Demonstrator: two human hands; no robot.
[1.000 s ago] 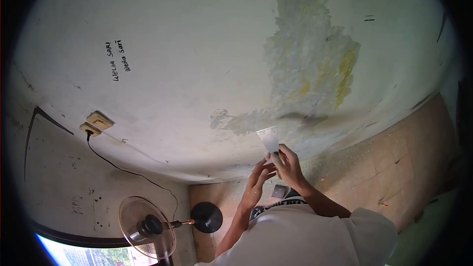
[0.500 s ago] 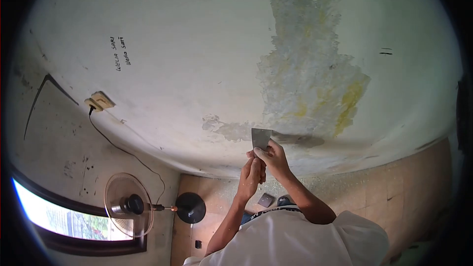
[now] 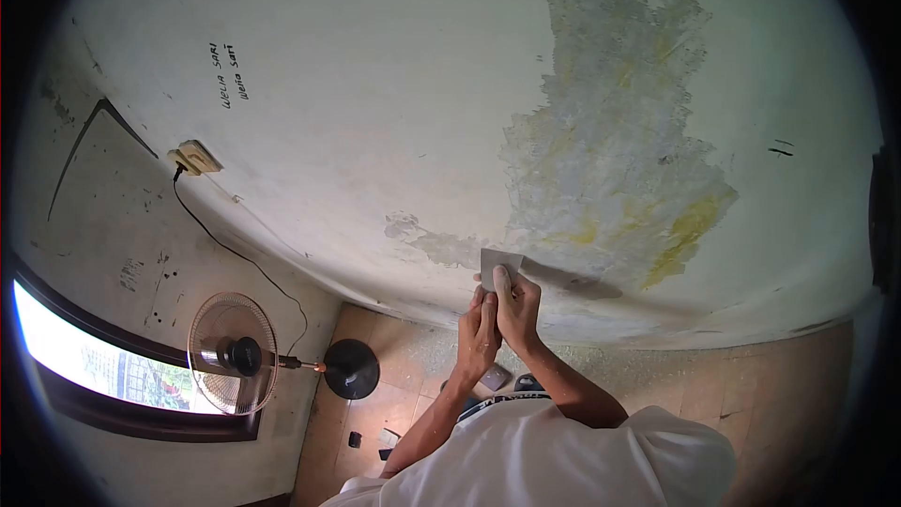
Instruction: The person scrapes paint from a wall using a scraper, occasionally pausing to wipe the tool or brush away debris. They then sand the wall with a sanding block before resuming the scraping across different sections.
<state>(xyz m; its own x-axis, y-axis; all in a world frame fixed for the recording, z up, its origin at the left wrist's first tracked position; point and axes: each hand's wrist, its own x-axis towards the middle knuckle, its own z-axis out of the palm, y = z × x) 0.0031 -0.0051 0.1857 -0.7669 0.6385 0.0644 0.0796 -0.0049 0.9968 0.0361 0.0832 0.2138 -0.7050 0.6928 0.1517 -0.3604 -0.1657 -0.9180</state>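
A flat grey scraper (image 3: 488,268) is held up in front of the wall, its blade edge against or very close to the lower edge of the scraped patch (image 3: 610,131). My right hand (image 3: 518,312) is closed around it, thumb pressed flat on the blade. Just below and to the left, my left hand (image 3: 479,333) has its fingers together at the scraper's lower end. The handle is hidden by the hands. Bare grey plaster with yellow stains shows in the patch, and a smaller peeled strip (image 3: 436,246) runs left from the blade.
A fan (image 3: 235,354) on a round black base (image 3: 352,369) stands at the left, its cord running up to a wall socket (image 3: 197,158). A window (image 3: 113,366) is at lower left. Flakes lie along the tiled floor (image 3: 694,394) by the wall, and a dark block (image 3: 495,376) lies near my feet.
My right thumb has moved up from the blade's lower corner onto its face. The hands remain together at the scraper. The view has shifted slightly, with the patch now farther right.
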